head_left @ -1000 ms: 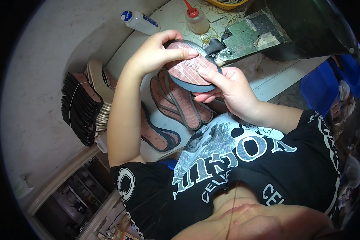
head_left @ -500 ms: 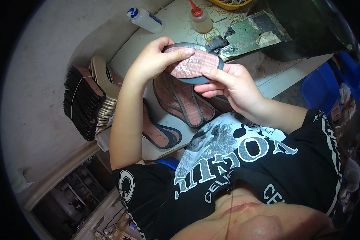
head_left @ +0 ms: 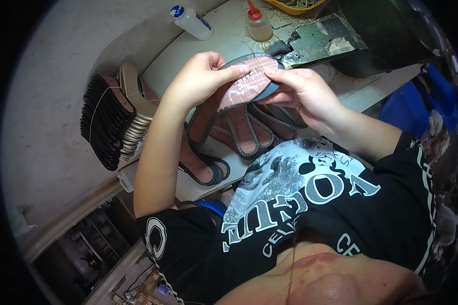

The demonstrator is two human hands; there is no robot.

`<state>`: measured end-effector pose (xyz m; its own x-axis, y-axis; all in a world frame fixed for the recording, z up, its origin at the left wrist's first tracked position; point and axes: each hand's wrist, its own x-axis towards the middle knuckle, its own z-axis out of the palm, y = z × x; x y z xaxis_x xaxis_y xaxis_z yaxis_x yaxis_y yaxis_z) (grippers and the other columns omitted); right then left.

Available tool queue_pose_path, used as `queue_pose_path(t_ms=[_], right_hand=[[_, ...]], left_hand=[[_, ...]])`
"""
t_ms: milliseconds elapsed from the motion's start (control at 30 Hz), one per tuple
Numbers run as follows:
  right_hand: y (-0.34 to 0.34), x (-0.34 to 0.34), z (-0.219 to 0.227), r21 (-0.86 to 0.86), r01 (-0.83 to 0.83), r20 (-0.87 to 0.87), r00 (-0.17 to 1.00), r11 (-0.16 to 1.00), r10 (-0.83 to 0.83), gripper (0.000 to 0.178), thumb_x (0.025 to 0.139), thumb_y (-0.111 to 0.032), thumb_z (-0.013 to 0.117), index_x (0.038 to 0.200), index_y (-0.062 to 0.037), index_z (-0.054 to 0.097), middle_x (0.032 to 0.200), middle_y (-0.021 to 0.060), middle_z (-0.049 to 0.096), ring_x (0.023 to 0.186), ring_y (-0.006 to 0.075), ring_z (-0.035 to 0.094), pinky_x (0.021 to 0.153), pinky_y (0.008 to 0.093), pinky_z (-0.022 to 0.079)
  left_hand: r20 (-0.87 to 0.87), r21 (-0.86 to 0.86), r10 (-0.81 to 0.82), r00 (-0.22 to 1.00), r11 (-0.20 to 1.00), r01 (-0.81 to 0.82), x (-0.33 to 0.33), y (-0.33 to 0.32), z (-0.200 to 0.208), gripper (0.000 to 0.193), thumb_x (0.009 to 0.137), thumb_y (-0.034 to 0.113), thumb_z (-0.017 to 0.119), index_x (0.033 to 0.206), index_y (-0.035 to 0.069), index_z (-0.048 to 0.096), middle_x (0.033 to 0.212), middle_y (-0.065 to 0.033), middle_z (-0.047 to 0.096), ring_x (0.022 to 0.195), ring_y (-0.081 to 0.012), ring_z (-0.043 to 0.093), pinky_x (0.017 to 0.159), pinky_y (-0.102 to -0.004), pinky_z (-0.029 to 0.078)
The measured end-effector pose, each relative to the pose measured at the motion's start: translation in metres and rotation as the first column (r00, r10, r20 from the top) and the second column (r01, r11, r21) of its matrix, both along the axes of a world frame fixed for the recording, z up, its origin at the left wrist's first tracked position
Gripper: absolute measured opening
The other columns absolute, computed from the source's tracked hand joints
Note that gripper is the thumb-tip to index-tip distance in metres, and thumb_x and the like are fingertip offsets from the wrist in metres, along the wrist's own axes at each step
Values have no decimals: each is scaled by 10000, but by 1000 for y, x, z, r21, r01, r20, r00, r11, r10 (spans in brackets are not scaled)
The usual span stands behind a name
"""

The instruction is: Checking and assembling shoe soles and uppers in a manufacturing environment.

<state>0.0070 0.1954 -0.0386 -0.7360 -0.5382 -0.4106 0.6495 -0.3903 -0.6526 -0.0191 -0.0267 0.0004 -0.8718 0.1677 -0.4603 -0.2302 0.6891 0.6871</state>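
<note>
Two hands: the left hand and right hand both hold one pink sole.
Thumbs: both press on its pink side; the other fingers curl behind it, partly hidden.
Pink sole: up over the white table, tilted.
More soles: lying on the table, near its front edge.
Tied bundle: black-edged soles, by the table's left side.
Red-topped bottle: standing on the table, at the far side.
</note>
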Motion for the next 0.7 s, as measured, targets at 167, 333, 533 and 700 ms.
queue_pose_path(t_ms=[167,333,533,700], right_hand=[[0,-2,2,58,-48,-28,998,997,49,292,924,-218,580,1025,52,627,967,132,680,846,172,685,792,243,547],[-1,13,-6,171,-139,-270,946,975,182,260,880,-191,634,1039,13,622,941,67,668,853,98,627,790,259,498],[1,13,-16,-6,-137,-257,957,991,131,257,897,-129,623,1099,23,578,944,73,675,820,92,635,741,248,513],[13,7,-11,72,-167,-240,954,983,180,253,917,-156,601,1089,28,577,930,81,680,801,93,641,721,236,515]], left_hand=[[59,22,56,997,998,-58,13,5,-7,420,834,407,708,775,3,607,653,-6,580,546,-47,492,471,-199,380],[163,143,99,982,982,-123,29,24,-12,498,889,468,609,784,-18,633,643,-48,614,503,-98,570,434,-230,452],[268,245,206,941,930,-274,34,32,-7,479,916,447,573,830,-21,625,719,-94,663,532,-151,637,460,-226,499],[375,349,101,922,906,-241,42,28,-2,416,917,399,592,903,-16,616,755,-97,675,538,-157,650,467,-210,504]])
